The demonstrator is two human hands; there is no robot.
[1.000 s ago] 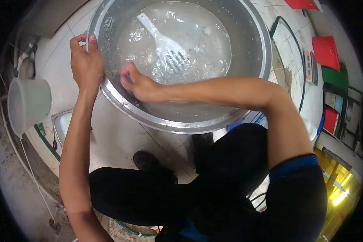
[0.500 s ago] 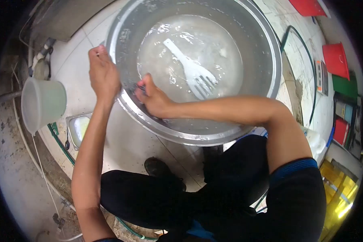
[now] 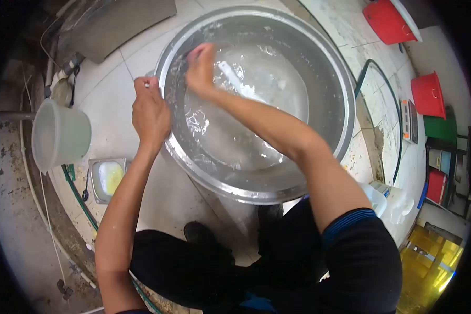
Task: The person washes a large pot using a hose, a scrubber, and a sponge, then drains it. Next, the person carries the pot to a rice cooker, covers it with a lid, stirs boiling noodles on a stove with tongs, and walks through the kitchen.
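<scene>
A large round metal basin holds cloudy water. My left hand is closed at the basin's left edge, with its fingers curled round the outer side. My right hand is inside, close against the upper left wall. Its fingers are bent together over something small and dark that I cannot make out. A white slotted paddle lies in the water, its handle showing and its slotted head partly hidden by my right forearm.
A pale plastic bucket and a metal tray with yellowish contents stand on the left. To the right are red tubs, a scale, a dark hose and a plastic jug. Yellow containers sit at lower right.
My right hand has moved along the inner wall, from the lower left towards the upper left. The left hand stays at the edge. The camera view has shifted.
</scene>
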